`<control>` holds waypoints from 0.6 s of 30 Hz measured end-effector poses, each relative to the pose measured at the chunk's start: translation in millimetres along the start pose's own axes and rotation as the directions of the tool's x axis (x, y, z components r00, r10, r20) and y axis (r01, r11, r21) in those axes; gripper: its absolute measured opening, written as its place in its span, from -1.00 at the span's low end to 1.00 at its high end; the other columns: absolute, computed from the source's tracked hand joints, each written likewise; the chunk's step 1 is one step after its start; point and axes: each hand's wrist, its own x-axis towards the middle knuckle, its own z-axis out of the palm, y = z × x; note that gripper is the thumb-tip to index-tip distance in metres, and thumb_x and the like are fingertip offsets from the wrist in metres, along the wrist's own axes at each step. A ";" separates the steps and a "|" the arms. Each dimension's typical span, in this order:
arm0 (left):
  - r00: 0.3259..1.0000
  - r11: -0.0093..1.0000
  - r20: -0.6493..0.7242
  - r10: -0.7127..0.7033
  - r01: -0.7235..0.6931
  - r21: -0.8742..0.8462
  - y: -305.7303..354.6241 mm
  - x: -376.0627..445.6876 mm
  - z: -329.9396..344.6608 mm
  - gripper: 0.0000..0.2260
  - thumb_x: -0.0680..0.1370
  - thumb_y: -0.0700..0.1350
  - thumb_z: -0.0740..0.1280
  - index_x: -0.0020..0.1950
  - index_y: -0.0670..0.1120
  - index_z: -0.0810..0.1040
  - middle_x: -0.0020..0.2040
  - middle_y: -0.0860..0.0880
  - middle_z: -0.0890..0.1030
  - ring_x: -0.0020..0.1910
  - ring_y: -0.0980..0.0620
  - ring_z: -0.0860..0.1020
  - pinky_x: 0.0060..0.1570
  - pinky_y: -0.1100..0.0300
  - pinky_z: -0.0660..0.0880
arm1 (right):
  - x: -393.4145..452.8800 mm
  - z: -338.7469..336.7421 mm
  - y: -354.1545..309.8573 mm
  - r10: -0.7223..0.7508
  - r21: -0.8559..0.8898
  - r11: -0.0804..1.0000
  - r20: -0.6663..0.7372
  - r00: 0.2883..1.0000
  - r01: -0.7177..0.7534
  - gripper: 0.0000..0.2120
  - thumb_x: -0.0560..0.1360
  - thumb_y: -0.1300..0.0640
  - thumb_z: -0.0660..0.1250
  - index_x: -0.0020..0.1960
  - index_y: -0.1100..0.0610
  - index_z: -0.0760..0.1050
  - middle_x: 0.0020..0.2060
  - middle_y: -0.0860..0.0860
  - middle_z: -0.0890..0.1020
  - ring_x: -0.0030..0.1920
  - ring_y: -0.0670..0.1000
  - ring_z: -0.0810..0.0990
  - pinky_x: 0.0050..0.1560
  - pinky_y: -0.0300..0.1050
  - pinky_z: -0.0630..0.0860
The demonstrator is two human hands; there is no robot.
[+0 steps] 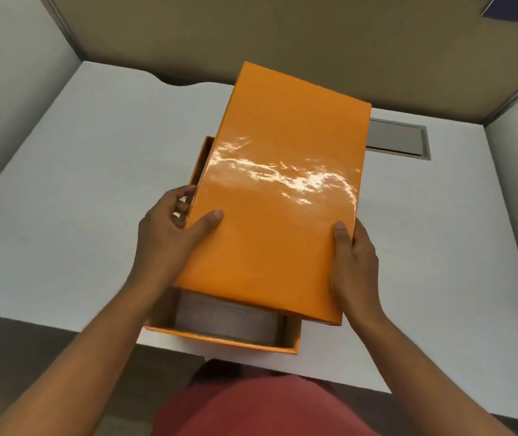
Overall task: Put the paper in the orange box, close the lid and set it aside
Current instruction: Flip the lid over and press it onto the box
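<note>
- The orange box sits at the table's near edge, overhanging it slightly; a push toward the person could tip it off.
- The paper lies inside the box.
- The lid is gripped by the left hand and right hand, skewed above the box; a corner could catch the rim.

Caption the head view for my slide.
Both hands, left hand and right hand, lower a glossy orange cardboard lid over the open orange box holding paper.
</note>
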 end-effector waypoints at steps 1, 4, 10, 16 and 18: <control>1.000 0.999 -0.011 0.002 -0.001 0.044 -10.9 -1.8 -5.9 -0.37 0.44 0.31 0.47 0.46 0.12 0.50 0.09 0.12 0.61 -0.06 0.18 0.59 -0.17 0.22 0.51 | -4.4 7.9 -0.4 -0.012 -0.033 0.999 0.010 1.000 0.013 -0.54 0.71 -0.16 0.07 0.57 -0.05 0.29 0.23 -0.20 0.49 -0.03 -0.25 0.53 -0.02 -0.31 0.43; 0.999 0.997 -0.024 -0.023 0.024 0.070 -38.6 -5.9 -19.6 -0.36 0.46 0.35 0.43 0.48 0.11 0.51 0.18 0.11 0.57 -0.07 0.22 0.54 -0.19 0.27 0.45 | -14.8 27.9 -0.2 -0.021 -0.120 0.993 0.014 1.000 0.023 -0.55 0.71 -0.17 0.08 0.54 -0.05 0.33 0.23 -0.16 0.48 0.10 -0.11 0.54 0.11 -0.18 0.45; 0.998 0.998 0.035 -0.051 0.050 0.047 -71.0 -4.2 -32.7 -0.37 0.46 0.33 0.44 0.47 0.11 0.52 0.20 0.09 0.55 -0.07 0.17 0.55 -0.18 0.25 0.46 | -27.4 51.5 8.2 -0.001 -0.298 0.955 -0.016 1.000 -0.004 -0.60 0.71 -0.16 0.09 0.42 0.01 0.43 0.19 0.04 0.38 -0.02 -0.09 0.45 0.13 -0.13 0.32; 0.997 0.997 0.045 -0.065 0.063 0.039 -73.0 -9.3 -24.5 -0.42 0.50 0.25 0.43 0.48 0.07 0.52 0.17 0.06 0.53 -0.01 0.02 0.57 -0.19 0.28 0.43 | -24.3 51.6 11.9 0.005 -0.360 0.933 -0.040 0.999 -0.020 -0.60 0.71 -0.14 0.08 0.40 0.03 0.45 0.18 0.04 0.40 0.03 -0.01 0.44 0.13 -0.13 0.30; 0.997 0.998 0.031 -0.069 0.069 0.017 -74.7 -13.0 -23.8 -0.41 0.49 0.25 0.43 0.48 0.08 0.52 0.16 0.06 0.54 -0.07 0.09 0.56 -0.19 0.29 0.44 | -26.8 49.9 14.0 0.013 -0.368 0.930 -0.019 1.000 -0.019 -0.61 0.71 -0.13 0.07 0.38 0.04 0.47 0.18 0.08 0.44 0.01 -0.01 0.44 0.11 -0.13 0.30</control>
